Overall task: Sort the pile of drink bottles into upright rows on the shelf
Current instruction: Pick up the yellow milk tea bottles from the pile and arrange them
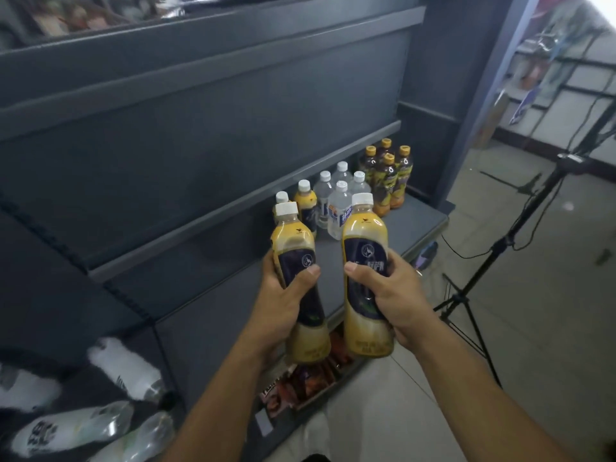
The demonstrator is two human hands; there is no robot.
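Drink bottles first: two yellow plastic ones with white caps and dark navy labels are up in the air, one per hand. My left hand (pixel 283 301) is wrapped round the waist of the left yellow bottle (pixel 293 241), with the thumb across the label in front and the fingers curled behind. The right hand (pixel 400 295) grips the right yellow bottle (pixel 365 238) the same way, thumb on the label. That one sits a bit higher in the view. Both are roughly upright with the caps pointing at the far end of the shelf. They're just beside each other, with a gap between them.

Past the hands, on the dark grey metal shelf (pixel 416 228), the sorted stuff stands upright in groups:
- two more yellow bottles (pixel 306 203) on the left, one half hidden behind the cap of the bottle in my left hand
- clear water bottles with white caps (pixel 339 211) in the middle, four of them
- dark brown bottles with gold caps (pixel 386 181) at the far right end, also four

Near left, down in the corner, is the pile of clear bottles with white labels (pixel 125 368), all lying on their sides and pretty blurry. Some orange and brown snack packets (pixel 300 381) sit on the level below my left hand. A black tripod (pixel 500 245) stands on the pale tiled floor (pixel 533 328) off to the right.
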